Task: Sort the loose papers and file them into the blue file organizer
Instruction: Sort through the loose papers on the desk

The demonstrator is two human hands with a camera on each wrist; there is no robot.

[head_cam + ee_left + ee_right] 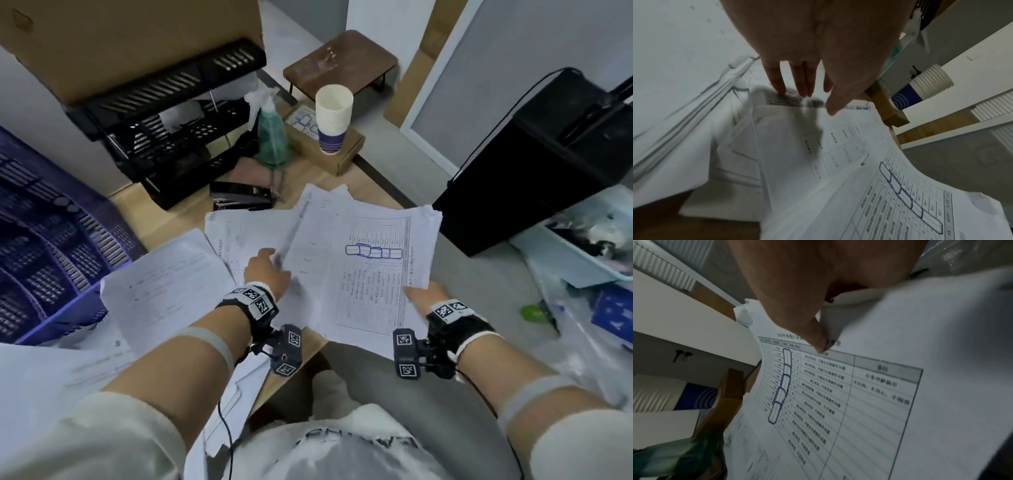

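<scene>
The blue file organizer [51, 240] stands at the table's left edge, left of my hands. Loose white papers [164, 284] lie spread over the wooden table [370, 185] in front of me. My right hand [419, 293] pinches a printed sheet [363, 267] with a table and blue pen marks at its near right edge. The thumb lies on top [822, 344] and the fingers are hidden beneath the sheet [859, 402]. My left hand [270, 263] reaches under that sheet's left side. Its straight fingers [781, 86] touch the papers [797, 146] below.
A black tray organizer [171, 130] stands at the back left, with a black stapler [241, 200] in front of it. A green spray bottle [272, 137], stacked paper cups [332, 118] and a cardboard box [329, 154] stand behind the papers. A black case [534, 171] and a pale bin [575, 263] are to the right.
</scene>
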